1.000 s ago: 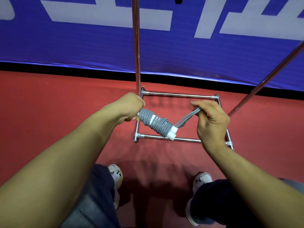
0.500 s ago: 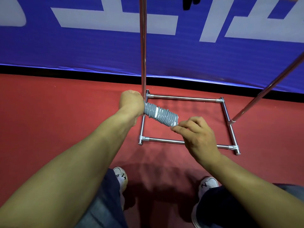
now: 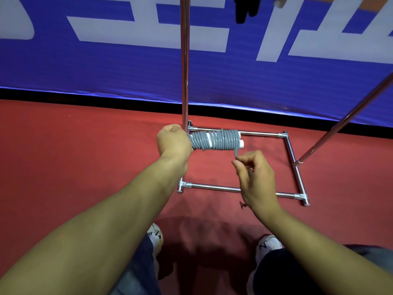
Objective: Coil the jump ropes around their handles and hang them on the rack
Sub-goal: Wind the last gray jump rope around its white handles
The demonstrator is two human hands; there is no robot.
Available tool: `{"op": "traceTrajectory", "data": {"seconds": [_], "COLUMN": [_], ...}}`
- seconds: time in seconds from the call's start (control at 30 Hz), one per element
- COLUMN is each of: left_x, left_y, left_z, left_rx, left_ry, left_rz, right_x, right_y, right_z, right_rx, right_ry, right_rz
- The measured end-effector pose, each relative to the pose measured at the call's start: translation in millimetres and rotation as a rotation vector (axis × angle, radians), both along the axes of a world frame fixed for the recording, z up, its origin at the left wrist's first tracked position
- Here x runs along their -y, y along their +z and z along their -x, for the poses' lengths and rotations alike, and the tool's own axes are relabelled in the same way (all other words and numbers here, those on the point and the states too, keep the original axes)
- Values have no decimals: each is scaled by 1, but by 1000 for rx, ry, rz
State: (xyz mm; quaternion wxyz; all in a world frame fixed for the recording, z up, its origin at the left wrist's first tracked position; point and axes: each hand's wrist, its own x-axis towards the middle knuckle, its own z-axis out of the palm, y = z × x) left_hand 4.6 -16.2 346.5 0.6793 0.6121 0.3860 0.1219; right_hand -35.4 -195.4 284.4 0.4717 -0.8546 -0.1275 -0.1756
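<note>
A grey jump rope (image 3: 221, 139) is wound in tight coils around its paired white-tipped handles, which lie level in front of me. My left hand (image 3: 173, 141) grips the left end of the handles in a fist. My right hand (image 3: 253, 173) is just below the right end and pinches the short loose tail of the rope between thumb and fingers. Behind the hands stands the chrome rack (image 3: 184, 60), its upright pole rising out of view and its square base frame (image 3: 214, 186) on the floor.
The floor is red mat (image 3: 74, 156), with a blue banner wall (image 3: 106, 67) behind the rack. A slanted chrome bar (image 3: 344, 122) runs up to the right. Dark items (image 3: 244, 9) hang at the top edge. My two white shoes (image 3: 268, 245) are below.
The handle bundle has swung from a slant to level and risen. More rope is coiled on. My right hand went from the bundle's end to pinching the short tail below it.
</note>
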Motion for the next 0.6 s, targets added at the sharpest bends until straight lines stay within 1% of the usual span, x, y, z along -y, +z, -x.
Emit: {"op": "traceTrajectory", "data": {"seconds": [0.07,0.13,0.17,0.27,0.33,0.4,0.47,0.53,0.6], "left_x": [5,11,13,13,13,20,27,28,25], "left_y": [-2,-2,-2,1,3,2,1,-4,-10], "left_z": [0,1,1,0,1,3,7,7,8], "left_rx": [20,32,41,52,54,93,121,146,174], "left_ry": [-26,-54,-59,-26,-25,-52,-72,-61,-80], "left_rz": [-54,-85,-76,-2,4,25,25,-39,-171], "right_x": [-3,-6,-8,-11,-10,-9,-10,-12,-13], "right_y": [2,5,8,19,23,26,27,27,27], "right_z": [-9,-15,-17,-20,-24,-24,-22,-19,-16], "right_rx": [-256,-472,-536,-568,-620,-668,-674,-694,-749], "right_ry": [-20,32,60,135,188,226,213,204,210], "right_rz": [-127,-350,-468,-732,-845,-869,-865,-806,-758]}}
